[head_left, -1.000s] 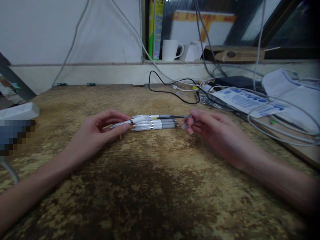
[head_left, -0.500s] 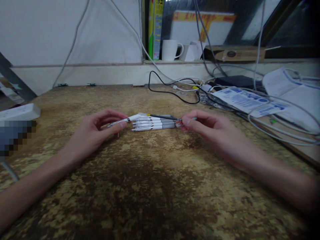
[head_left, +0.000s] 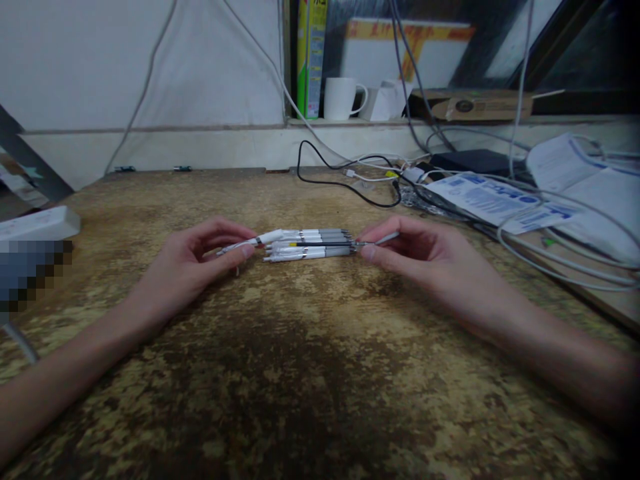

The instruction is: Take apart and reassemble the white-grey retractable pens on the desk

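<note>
My left hand is closed on the white upper barrel of a pen, pinched between thumb and fingers, its front end pointing right. In my right hand is a dark ink refill with a yellow band near its left end, gripped by thumb and fingertips close to its tip. A grey pen piece also sticks out from those right fingers. Between and just behind my hands, several white-and-grey pens lie side by side on the worn wooden table. The refill crosses in front of them.
Papers, looped cables and a black box crowd the right side. A black cord curls at the back. At left is a white power strip. A white mug stands on the sill.
The refill's yellow-banded end has dropped from beside the barrel's open end to lower in front of the pens, and the refill lies more level. My right hand has tilted slightly; the left is nearly still.
</note>
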`<state>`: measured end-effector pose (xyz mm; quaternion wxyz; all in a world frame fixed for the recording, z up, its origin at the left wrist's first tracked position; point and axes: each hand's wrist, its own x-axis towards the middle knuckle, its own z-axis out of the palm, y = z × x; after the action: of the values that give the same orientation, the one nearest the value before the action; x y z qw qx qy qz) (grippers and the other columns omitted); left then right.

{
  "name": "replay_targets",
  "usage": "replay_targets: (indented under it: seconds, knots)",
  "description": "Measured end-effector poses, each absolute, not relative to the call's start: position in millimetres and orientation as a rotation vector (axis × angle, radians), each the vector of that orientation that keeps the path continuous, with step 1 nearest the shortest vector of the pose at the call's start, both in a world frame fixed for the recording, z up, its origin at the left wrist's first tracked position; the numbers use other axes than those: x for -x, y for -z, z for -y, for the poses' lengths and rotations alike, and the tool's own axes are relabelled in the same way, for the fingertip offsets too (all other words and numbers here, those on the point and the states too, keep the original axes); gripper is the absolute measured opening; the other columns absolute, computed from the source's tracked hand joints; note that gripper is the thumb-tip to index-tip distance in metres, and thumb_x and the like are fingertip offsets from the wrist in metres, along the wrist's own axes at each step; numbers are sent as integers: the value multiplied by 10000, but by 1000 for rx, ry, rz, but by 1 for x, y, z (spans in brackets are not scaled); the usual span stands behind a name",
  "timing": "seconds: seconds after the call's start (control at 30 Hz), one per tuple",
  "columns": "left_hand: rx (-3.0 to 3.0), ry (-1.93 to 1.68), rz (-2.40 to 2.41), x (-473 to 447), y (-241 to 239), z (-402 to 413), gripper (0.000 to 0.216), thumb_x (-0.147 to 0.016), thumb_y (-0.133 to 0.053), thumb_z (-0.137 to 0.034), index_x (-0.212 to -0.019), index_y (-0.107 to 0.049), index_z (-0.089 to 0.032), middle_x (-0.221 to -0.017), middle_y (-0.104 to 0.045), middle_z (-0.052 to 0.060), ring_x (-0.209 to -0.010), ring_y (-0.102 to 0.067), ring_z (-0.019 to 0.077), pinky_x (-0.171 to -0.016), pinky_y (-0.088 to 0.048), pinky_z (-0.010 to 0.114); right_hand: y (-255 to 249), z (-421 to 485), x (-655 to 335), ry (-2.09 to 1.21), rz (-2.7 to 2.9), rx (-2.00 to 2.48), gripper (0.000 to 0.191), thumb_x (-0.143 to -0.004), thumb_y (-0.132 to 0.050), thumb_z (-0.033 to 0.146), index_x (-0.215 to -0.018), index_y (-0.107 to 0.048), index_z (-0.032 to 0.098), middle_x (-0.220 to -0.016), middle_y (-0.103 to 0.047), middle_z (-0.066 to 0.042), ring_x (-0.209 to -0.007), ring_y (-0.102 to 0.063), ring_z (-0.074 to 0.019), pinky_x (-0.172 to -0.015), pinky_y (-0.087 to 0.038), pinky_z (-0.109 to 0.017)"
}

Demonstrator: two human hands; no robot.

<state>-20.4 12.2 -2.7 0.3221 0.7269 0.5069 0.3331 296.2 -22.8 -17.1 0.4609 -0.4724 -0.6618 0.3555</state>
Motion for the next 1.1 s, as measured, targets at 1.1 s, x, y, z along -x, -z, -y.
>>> replay_targets:
  seconds: [1.1]
  knots:
    - [-1922,-852,-1336,20,7,-12,337,-859,-768,-532,-1068,-777,-269,-1059,-812,43,-934,-752,228,-773,-604,290,13,23,-296,-808,1635,1280,229,-874,-776,474,-919,-794,250,-945,-758,-22,-789,-647,-188,-668,-450,-314]
